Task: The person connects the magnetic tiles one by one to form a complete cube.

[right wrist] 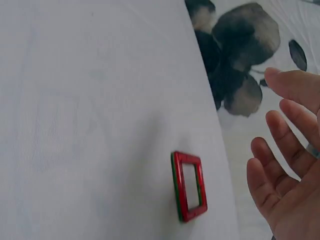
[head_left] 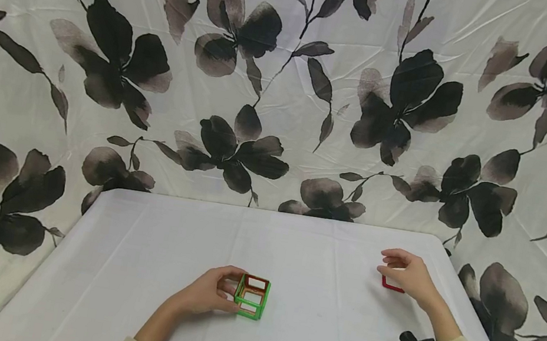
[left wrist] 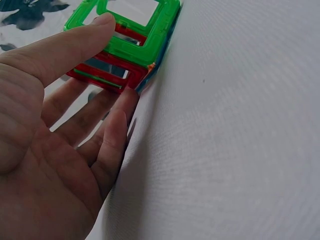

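I see a floral curtain (head_left: 288, 77) hanging behind everything, and in front of it a table (head_left: 143, 245) under a white cloth. On the near middle of that cloth stands a small cube (head_left: 251, 296) of green and red square frames, open at the top. My left hand (head_left: 207, 296) is at its left side: the wrist view shows the thumb (left wrist: 75, 42) lying on the upper green frame and the fingertips (left wrist: 122, 107) touching the lower red edge, fingers straight and slightly spread, so it steadies the cube more than clamps it. Well apart to the right, near the table's edge, a single red tile (right wrist: 189, 185) lies flat, with a green one seemingly stuck beneath it. My right hand (head_left: 404, 273) hovers just over it, fingers loosely apart, holding nothing. I judge the cube fragile: a firm push from the thumb could fold its walls in. The tile sits close to the edge, so a clumsy swipe could send it off.
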